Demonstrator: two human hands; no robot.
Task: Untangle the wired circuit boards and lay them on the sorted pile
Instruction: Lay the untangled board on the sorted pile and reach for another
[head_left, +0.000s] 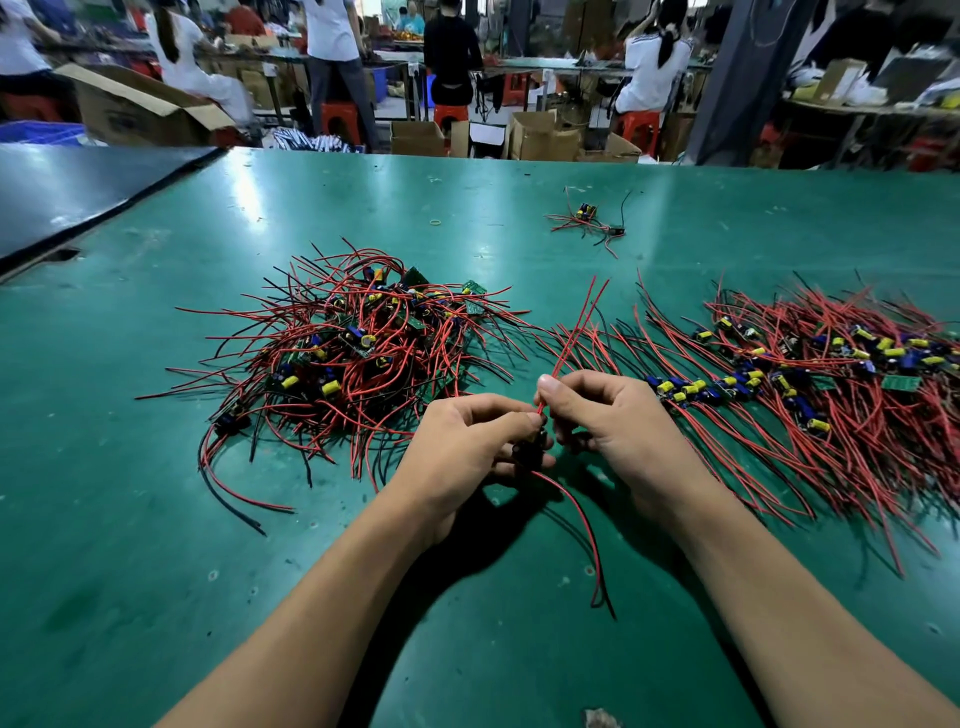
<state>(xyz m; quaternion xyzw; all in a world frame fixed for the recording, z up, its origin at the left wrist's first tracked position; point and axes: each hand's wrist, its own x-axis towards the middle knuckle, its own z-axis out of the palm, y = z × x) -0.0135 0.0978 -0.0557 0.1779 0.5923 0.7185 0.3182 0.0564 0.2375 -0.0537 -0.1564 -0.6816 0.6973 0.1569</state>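
My right hand (618, 415) pinches the red wires (574, 327); my left hand (467, 441) is closed on their board (530, 449). The wires run up and away. The sorted pile (810, 384) lies just right of my right hand, the tangle (358, 343) beyond my left.

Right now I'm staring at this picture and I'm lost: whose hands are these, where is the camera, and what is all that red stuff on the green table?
There is no machine here. A person wears a camera on the head, looking down at their own bare hands. On the green table a tangled heap of small circuit boards with red and black wires lies on the left; a neater, combed-out pile lies on the right. A few stray pieces sit farther back. The left hand and right hand together pinch one wired board, mostly hidden, its wires trailing up and down.
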